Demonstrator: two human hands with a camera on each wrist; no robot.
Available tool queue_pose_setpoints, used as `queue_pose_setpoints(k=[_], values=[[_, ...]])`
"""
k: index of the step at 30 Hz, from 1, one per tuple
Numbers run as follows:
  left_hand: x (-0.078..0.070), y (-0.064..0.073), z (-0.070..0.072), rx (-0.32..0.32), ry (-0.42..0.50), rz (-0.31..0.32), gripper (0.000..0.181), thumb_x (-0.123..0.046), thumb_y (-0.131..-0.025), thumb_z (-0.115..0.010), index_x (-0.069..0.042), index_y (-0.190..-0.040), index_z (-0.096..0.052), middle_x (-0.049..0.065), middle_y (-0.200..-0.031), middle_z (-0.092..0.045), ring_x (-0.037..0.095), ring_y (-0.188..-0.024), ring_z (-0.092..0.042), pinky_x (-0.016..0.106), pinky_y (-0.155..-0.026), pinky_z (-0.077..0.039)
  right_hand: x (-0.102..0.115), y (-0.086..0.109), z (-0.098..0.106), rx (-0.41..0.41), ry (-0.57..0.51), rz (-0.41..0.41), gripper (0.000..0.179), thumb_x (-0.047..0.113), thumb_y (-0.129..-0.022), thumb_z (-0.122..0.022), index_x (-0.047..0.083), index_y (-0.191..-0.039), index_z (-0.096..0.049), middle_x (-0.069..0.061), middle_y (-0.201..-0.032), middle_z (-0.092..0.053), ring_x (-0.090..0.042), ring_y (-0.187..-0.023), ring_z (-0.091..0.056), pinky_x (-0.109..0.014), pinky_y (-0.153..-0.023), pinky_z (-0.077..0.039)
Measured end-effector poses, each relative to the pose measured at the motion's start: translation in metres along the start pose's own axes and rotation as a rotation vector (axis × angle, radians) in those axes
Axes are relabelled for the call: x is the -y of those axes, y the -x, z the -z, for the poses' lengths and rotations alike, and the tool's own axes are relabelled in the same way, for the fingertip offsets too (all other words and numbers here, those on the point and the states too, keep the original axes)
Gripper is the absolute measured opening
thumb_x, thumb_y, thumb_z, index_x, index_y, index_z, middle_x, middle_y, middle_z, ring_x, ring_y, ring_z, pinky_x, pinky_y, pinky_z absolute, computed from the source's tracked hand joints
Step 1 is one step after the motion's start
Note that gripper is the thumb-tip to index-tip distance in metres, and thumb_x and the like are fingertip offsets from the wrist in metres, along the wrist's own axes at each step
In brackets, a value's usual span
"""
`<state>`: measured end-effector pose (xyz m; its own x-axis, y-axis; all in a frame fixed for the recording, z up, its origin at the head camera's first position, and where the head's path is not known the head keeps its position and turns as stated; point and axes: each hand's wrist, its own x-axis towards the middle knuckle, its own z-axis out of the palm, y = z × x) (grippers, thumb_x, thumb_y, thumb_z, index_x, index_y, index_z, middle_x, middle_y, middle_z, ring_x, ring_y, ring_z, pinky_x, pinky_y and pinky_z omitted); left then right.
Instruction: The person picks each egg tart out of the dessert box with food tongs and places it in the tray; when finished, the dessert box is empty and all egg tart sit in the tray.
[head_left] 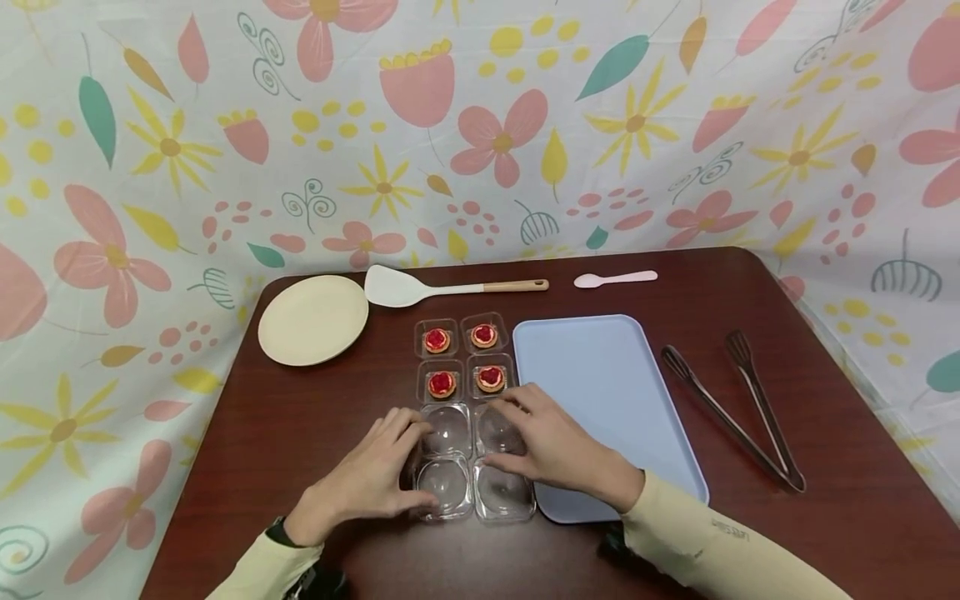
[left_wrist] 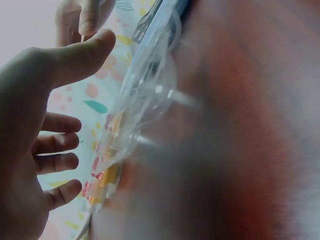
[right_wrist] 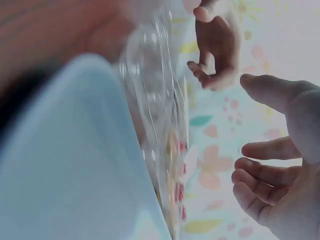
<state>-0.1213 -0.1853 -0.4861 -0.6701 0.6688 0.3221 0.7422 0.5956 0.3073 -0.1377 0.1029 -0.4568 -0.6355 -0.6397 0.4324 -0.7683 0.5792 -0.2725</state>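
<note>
In the head view, my left hand point(head_left: 371, 479) is at the left side of several clear plastic domed lids point(head_left: 444, 487), fingers bent loosely and thumb apart. Over the right-hand lids is my right hand point(head_left: 555, 442), its thumb and fingers spread. Both wrist views show the hands above the clear plastic, with nothing between the fingers. The lids lie in two columns at the near side. Just beyond them, several clear square containers point(head_left: 422, 327) each hold a small red-topped tart point(head_left: 441, 384).
A light blue tray point(head_left: 600, 383) lies right of the containers, partly under my right forearm. Metal tongs point(head_left: 731, 420) rest farther right. Along the back are a cream plate point(head_left: 313, 321), a white spatula point(head_left: 397, 287) with a wooden handle and a pink spoon point(head_left: 615, 278). Behind hangs a floral cloth point(head_left: 480, 150).
</note>
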Motion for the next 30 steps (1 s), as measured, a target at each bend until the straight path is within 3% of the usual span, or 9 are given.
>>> queue_pose_setpoints(k=[6, 12, 20, 30], values=[[0.009, -0.019, 0.004, -0.009, -0.004, -0.030, 0.080, -0.054, -0.068, -0.083, -0.007, -0.128, -0.057, 0.002, -0.125, -0.052, 0.017, -0.116, -0.046, 0.039, -0.090, -0.041, -0.019, 0.008, 0.018, -0.092, 0.029, -0.098, 0.065, 0.041, -0.072, -0.084, 0.001, -0.118, -0.064, -0.011, -0.113, -0.062, -0.025, -0.107, -0.057, -0.041, -0.092, -0.050], [0.018, -0.038, 0.002, 0.030, 0.005, -0.035, 0.081, -0.051, -0.071, -0.082, -0.006, -0.133, -0.055, 0.005, -0.132, -0.052, 0.021, -0.125, -0.046, 0.045, -0.101, -0.040, -0.046, 0.023, 0.036, -0.164, 0.097, -0.207, 0.064, 0.036, -0.070, -0.085, 0.000, -0.118, -0.064, -0.016, -0.114, -0.063, -0.032, -0.106, -0.058, -0.049, -0.091, -0.048], [0.031, -0.063, -0.004, 0.075, 0.007, -0.035, 0.081, -0.050, -0.074, -0.080, -0.002, -0.133, -0.054, 0.011, -0.137, -0.052, 0.024, -0.131, -0.044, 0.046, -0.108, -0.037, -0.080, 0.046, 0.062, -0.203, 0.178, -0.400, 0.066, 0.031, -0.070, -0.085, -0.004, -0.120, -0.061, -0.022, -0.118, -0.059, -0.040, -0.112, -0.054, -0.056, -0.090, -0.045], [0.038, -0.087, -0.008, 0.108, -0.038, -0.017, 0.081, -0.050, -0.075, -0.079, -0.002, -0.135, -0.053, 0.010, -0.136, -0.052, 0.026, -0.130, -0.046, 0.044, -0.110, -0.036, -0.104, 0.071, 0.083, -0.188, 0.178, -0.594, 0.073, 0.029, -0.071, -0.084, -0.008, -0.125, -0.053, -0.029, -0.125, -0.052, -0.046, -0.117, -0.045, -0.062, -0.095, -0.037]])
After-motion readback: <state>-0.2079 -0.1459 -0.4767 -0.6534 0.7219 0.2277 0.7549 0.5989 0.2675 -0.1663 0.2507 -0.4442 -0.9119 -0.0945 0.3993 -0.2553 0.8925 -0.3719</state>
